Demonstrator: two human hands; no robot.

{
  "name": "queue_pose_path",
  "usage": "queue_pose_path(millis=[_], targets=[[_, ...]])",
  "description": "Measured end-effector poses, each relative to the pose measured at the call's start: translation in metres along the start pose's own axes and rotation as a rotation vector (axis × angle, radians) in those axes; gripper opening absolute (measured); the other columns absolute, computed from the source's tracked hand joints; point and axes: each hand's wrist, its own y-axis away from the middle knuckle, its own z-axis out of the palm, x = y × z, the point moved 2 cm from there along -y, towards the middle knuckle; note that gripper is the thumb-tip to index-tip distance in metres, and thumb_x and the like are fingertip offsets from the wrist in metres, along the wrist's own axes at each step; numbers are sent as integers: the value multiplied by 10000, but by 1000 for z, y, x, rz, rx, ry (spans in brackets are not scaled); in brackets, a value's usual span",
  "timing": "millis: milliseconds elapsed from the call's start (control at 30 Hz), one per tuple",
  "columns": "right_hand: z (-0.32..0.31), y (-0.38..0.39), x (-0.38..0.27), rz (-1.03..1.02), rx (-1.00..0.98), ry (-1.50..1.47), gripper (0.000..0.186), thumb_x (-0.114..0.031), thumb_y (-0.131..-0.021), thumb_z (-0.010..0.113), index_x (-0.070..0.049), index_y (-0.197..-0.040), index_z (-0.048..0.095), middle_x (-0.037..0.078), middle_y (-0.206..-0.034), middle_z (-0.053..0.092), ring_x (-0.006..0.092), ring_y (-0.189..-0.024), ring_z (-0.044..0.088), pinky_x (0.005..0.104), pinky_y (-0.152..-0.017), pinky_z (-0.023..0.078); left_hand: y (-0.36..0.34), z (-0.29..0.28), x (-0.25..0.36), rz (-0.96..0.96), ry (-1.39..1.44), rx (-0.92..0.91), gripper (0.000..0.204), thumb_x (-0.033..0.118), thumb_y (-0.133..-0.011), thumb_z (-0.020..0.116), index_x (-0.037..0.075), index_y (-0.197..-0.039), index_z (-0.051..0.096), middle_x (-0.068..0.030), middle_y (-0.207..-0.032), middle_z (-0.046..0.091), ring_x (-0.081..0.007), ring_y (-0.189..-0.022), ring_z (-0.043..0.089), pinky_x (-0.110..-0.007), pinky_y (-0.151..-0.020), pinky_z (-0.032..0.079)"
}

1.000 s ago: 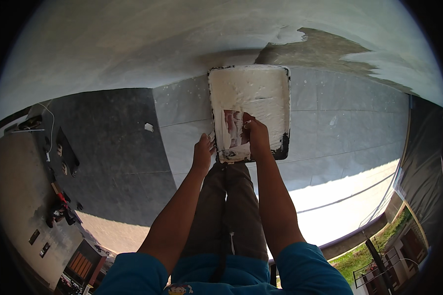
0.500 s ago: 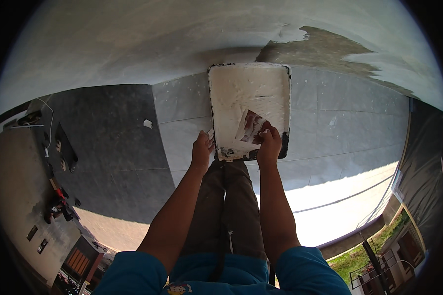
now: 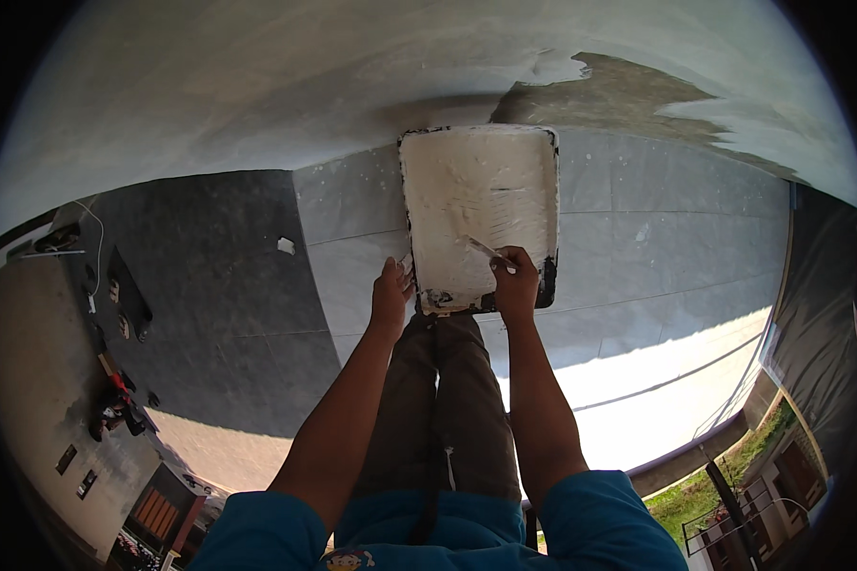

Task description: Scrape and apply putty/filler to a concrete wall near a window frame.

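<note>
A rectangular tray, coated in cream-white paste with dark smudged edges, is held out in front of me above my legs. My left hand grips its left side near the lower corner; the fingertips are partly hidden. My right hand is closed on a flat scraper, seen nearly edge-on over the lower right half of the paste.
A plastered wall with a bare darker patch runs across the top. Pale grey tiles adjoin darker flooring. Cables, footwear and loose objects lie at left; dark sheeting hangs at right, railings below it.
The scraper has moved right from the tray's lower left and turned from showing its broad, paste-streaked face to nearly edge-on. My left hand stays at the tray's side.
</note>
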Motion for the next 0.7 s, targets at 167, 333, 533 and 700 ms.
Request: queue_pose_path(millis=[167, 333, 533, 700], targets=[[-4, 6, -8, -40, -25, 61, 114, -64, -838, 658, -21, -941, 633, 48, -771, 650, 129, -723, 593, 294, -696, 488, -1, -2, -1, -11, 19, -13, 743, 535, -1026, 346, -54, -1478, 338, -168, -1497, 447, -262, -1376, 435, -398, -1124, 337], [-5, 4, -9, 16, 48, -248, 115, -98, -845, 641, -26, -935, 636, 71, -748, 649, 151, -693, 594, 302, -680, 483, 1, -3, 0, -15, 8, -12, 736, 527, -1029, 349, -60, -1473, 340, -168, -1488, 455, -261, -1376, 435, -397, -1123, 338], [-10, 2, -9, 43, 76, -81, 105, -70, -840, 647, -19, -932, 640, 62, -745, 645, 123, -704, 601, 284, -684, 487, 7, 5, 3, -27, -2, -8, 733, 525, -1029, 352, -58, -1473, 342, -165, -1488, 455, -259, -1378, 434, -399, -1124, 340], [-8, 9, -10, 6, 29, 137, 90, -41, -826, 669, -39, -904, 625, 48, -796, 656, 132, -729, 617, 287, -689, 497, -1, -6, 0, 5, 4, -8, 742, 525, -1028, 357, -65, -1477, 323, -172, -1497, 441, -269, -1378, 433, -403, -1127, 338]])
